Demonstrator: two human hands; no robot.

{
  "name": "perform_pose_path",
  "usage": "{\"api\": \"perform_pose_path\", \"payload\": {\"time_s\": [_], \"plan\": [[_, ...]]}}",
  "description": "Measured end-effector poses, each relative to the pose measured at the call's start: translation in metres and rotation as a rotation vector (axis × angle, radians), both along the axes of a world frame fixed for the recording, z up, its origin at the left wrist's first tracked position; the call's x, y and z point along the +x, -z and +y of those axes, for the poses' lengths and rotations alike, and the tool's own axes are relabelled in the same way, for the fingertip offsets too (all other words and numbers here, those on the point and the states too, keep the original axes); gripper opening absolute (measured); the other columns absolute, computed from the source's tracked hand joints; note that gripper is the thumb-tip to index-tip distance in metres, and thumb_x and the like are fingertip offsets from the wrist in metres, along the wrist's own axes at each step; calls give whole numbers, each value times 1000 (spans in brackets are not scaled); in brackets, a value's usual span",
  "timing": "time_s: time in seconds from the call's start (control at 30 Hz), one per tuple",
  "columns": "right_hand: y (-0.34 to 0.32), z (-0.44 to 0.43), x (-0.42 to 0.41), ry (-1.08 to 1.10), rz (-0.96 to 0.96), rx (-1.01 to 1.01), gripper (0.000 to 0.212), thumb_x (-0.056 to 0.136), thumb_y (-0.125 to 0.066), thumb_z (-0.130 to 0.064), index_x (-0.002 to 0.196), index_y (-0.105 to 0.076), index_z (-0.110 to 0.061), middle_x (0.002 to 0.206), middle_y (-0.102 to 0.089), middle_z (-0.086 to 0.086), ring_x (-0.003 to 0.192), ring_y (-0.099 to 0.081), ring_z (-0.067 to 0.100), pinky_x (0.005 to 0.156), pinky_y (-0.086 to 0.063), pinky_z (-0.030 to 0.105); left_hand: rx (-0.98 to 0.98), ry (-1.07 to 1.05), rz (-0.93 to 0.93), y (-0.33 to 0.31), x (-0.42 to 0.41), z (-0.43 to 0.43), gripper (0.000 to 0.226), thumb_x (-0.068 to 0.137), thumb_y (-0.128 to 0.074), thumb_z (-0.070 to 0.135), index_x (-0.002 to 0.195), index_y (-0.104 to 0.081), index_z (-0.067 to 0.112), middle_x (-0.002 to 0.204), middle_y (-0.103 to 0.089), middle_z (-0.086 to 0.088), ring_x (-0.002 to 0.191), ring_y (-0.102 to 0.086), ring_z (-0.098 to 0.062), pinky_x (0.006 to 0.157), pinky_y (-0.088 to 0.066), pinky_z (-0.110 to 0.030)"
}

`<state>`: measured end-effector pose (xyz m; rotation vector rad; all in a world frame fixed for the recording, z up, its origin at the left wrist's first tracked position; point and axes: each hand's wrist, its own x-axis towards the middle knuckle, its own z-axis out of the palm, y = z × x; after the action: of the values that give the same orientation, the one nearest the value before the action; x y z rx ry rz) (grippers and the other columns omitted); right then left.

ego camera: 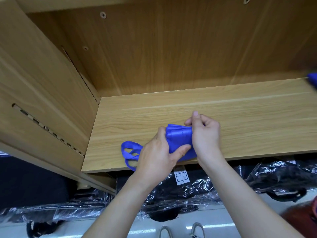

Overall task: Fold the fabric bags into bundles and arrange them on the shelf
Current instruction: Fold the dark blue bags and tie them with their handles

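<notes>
Bag [180, 136]: blue fabric, folded into a compact bundle. It is located near the front edge of the shelf [240, 121], left of the middle, and is held between both grips.

Left grip [154, 157]: clenched on the bag. The thumb is laid across the near face and the fingers are wrapped round the left end.

Right grip [205, 134]: also grasping the bag. The fingers are curled over the right end, with one fingertip raised above the rest.

It cannot be told whether the bundle rests on the shelf board or is lifted just clear of it.

Handles [130, 152]: two blue loops are seen loose on the shelf, just left of the left grip. One loop is draped over the front edge.

The shelf is a light wood-grain board. The back panel and side panel [51, 83] are finished alike. Slotted strips are set into the side panel, and a screw [103, 15] is noted in the back panel.

A second blue item [313, 79] is glimpsed at the far right edge, blurred and well apart from the bag.

Below the shelf, black goods [188, 189] in clear wrap are stacked. A white label [181, 176] is seen just under the front edge, beneath the bag.

Shoes [181, 231] are seen on a pale floor at the bottom of the view.
</notes>
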<state>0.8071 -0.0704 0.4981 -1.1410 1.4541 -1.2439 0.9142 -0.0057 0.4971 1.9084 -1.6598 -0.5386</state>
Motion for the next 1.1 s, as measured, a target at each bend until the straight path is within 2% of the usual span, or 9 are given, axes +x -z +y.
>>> {"api": "perform_pose_path", "payload": {"time_s": [0.2, 0.33, 0.5, 0.57, 0.73, 0.87, 0.97, 1.03, 1.1], "plan": [[-4, -2, -4, 6, 6, -221, 32, 101, -41, -11, 101, -65, -31, 58, -55, -5, 57, -53, 10, 63, -48, 32, -91, 16, 377, -5, -12, 4, 33, 85, -69, 43, 95, -44, 26, 79, -62, 14, 73, -55, 0, 62, -39, -13], [-5, -5, -7, -47, -56, -160, 36, 100, -38, -6, 114, -64, -27, 64, -49, -9, 54, -42, 3, 62, -37, 26, -223, 48, 289, -9, -10, 0, 43, 88, -40, 65, 93, -42, 23, 65, -56, 9, 65, -52, -10, 65, -43, -29], [-22, 2, -19, -355, 500, -222, 36, 97, -39, -7, 121, -64, -18, 93, -66, -3, 88, -61, 16, 81, -45, 27, -249, -20, 110, -4, -4, -5, 50, 87, -24, 68, 94, -41, 22, 60, -51, 7, 63, -51, -25, 68, -46, -47], [-31, 5, -22, -455, 780, -182, 32, 98, -36, -20, 112, -65, -22, 104, -69, 4, 103, -60, 30, 86, -46, 37, -213, -18, 92, -3, -5, -6, 48, 86, -21, 70, 94, -41, 26, 64, -56, 7, 66, -55, -24, 71, -47, -48], [-41, 7, -23, -398, 897, -141, 65, 101, -22, -51, 50, -40, -14, 56, -47, 3, 69, -48, 34, 62, -32, 37, -134, -10, 233, -9, -22, -5, 43, 90, -20, 66, 78, -36, 28, 60, -52, 9, 64, -50, -17, 75, -45, -49], [-28, 0, -29, -296, 843, -257, 69, 103, -27, -46, 42, -29, -13, 43, -35, 0, 57, -44, 33, 57, -26, 36, 128, 186, 379, -19, -2, -8, 39, 81, -46, 66, 99, -52, 32, 82, -62, 17, 78, -57, -6, 83, -48, -40], [-26, -10, -44, -213, 827, -336, 65, 97, -26, -46, 42, -22, -12, 38, -25, -4, 45, -33, 29, 47, -18, 35, 270, 342, 189, -28, 31, -4, 48, 69, -70, 55, 111, -55, 40, 94, -65, 19, 85, -63, -5, 85, -50, -33], [-29, -16, -54, -173, 838, -381, 62, 95, -27, -44, 43, -19, -12, 38, -21, -4, 41, -27, 23, 45, -16, 28, 225, 373, -35, -34, 49, 0, 29, 73, -74, 43, 97, -62, 35, 85, -64, 18, 77, -59, -3, 75, -49, -30], [-31, -22, -62, -153, 855, -418, 61, 96, -28, -42, 45, -17, -12, 38, -19, -5, 42, -25, 25, 45, -15, 27, 176, 318, -20, -39, 62, 2, 12, 79, -77, 30, 79, -65, 31, 78, -63, 17, 69, -57, -5, 66, -46, -30]]}}
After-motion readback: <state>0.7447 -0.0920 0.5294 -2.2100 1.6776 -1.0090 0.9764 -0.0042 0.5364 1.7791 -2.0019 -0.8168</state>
